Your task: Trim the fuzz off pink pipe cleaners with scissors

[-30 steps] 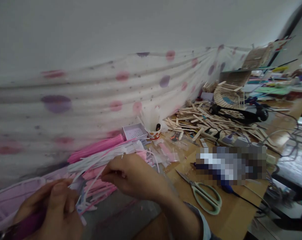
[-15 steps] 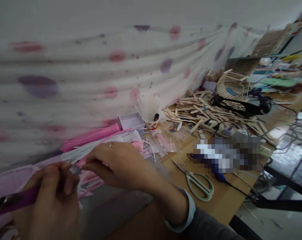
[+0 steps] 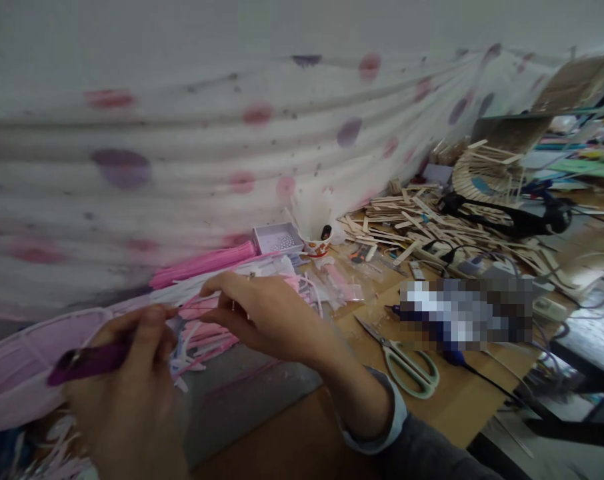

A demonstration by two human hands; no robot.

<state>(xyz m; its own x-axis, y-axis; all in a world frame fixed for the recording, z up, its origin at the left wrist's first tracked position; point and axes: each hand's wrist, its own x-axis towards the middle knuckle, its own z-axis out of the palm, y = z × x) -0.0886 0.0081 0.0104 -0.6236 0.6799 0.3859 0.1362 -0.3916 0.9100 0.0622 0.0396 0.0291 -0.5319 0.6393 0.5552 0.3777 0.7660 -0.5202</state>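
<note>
My left hand is closed round a purple tool, its thumb and forefinger pressed together near the fingertips of the other hand. My right hand, with a ring on one finger, reaches in from the right; its thumb and forefinger are parted, and nothing clear shows between them. Behind and beneath the hands lie pink and white fuzzy stems. A bundle of bright pink stems rests along the curtain. Whatever fine item may lie between the two hands is too small to tell.
Green-handled scissors lie open on the right, beside a blue tool with a cord. Further back are a box of beads, a paper cup and piled wooden sticks.
The view has shifted, so the table things appear further right. My hands have moved apart a little, and the pale piece seen between them earlier no longer shows. My right thumb and forefinger have parted.
</note>
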